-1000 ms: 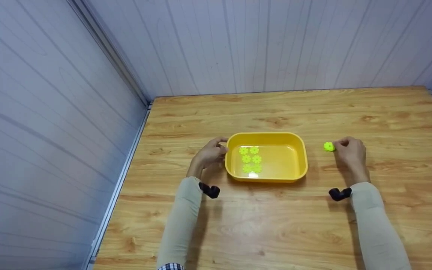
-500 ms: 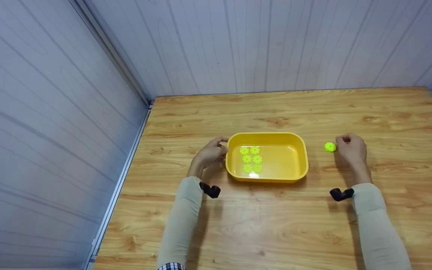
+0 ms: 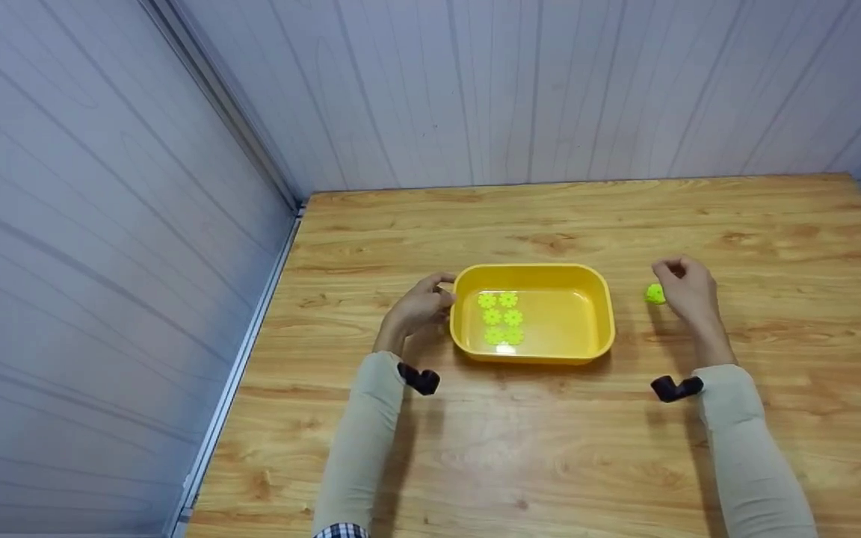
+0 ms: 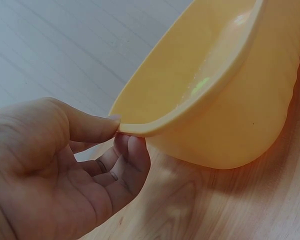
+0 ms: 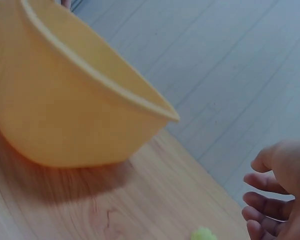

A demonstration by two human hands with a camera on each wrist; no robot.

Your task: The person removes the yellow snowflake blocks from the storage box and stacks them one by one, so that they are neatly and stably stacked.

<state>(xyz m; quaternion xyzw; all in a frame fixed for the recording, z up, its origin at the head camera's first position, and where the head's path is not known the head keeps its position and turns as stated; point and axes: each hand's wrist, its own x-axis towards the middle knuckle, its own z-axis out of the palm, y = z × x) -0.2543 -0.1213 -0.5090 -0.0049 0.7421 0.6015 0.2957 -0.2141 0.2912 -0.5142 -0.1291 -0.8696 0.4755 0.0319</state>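
Green flower piece (image 3: 655, 294) remains on the bench (image 3: 520, 433), while the right hand (image 3: 690, 293) has risen from beside it, relaxed and holding nothing; it seems released. It lies below this hand, outside the yellow tub (image 3: 557, 314), whose rim the left hand (image 3: 415, 308) pinches.

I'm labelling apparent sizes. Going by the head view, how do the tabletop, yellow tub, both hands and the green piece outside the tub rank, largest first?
1. Tabletop
2. Yellow tub
3. Left hand and right hand, too alike to rank
4. Green piece
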